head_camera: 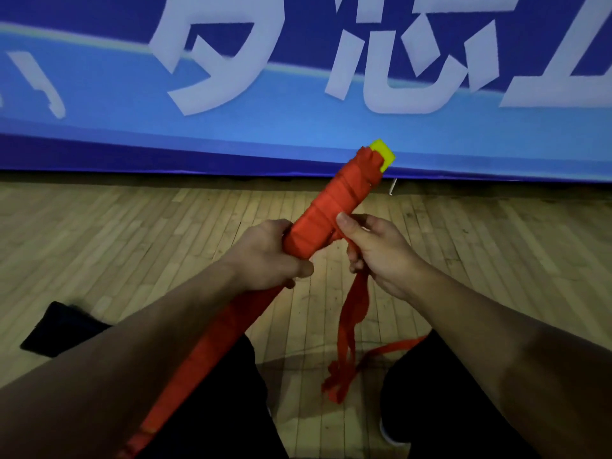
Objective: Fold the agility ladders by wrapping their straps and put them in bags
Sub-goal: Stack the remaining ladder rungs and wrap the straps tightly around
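a blue banner (pixel 298 127) fills the upper part of the view, well beyond the grip, with large white characters (pixel 212 51) across a darker blue band and a pale stripe running under them. its lower edge meets a wooden plank floor (pixel 132 226), which spreads out below and to both sides of the grip. black trouser legs (pixel 430 392) show below the grip, near the bottom edge. the toe of a pale shoe (pixel 392 435) peeks out between them.
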A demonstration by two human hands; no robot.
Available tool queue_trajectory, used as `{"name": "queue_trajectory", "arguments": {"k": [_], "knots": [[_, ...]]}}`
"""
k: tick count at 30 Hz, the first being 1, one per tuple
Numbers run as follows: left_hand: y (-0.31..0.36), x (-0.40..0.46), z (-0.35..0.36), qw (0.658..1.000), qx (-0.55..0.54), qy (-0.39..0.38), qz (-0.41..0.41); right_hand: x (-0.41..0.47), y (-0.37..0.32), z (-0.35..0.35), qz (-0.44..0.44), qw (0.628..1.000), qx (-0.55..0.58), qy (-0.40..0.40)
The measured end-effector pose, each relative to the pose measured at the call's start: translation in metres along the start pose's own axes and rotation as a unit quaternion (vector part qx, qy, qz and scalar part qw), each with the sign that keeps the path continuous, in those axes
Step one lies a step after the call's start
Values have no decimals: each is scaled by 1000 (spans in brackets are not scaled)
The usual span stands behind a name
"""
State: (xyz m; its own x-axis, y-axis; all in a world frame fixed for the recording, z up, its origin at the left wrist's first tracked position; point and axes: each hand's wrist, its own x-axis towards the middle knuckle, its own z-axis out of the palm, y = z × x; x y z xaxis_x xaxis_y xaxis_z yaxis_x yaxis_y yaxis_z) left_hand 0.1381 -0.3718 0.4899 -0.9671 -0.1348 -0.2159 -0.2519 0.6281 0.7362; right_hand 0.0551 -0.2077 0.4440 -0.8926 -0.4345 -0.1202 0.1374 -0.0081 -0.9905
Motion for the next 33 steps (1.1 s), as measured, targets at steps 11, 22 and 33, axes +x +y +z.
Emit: {"name": "queue_trajectory", "arguments": {"k": [11,22,33], "knots": [[6,-1,16,971,191,-102,-99,4,-1,8,54,998,-7,43],[7,0,10,962,-219,-136,-88,-8,-3,-4,132,981,110,-91],[0,1,16,998,53,-1,-24,-4,6,0,51,996,55,-43]]}}
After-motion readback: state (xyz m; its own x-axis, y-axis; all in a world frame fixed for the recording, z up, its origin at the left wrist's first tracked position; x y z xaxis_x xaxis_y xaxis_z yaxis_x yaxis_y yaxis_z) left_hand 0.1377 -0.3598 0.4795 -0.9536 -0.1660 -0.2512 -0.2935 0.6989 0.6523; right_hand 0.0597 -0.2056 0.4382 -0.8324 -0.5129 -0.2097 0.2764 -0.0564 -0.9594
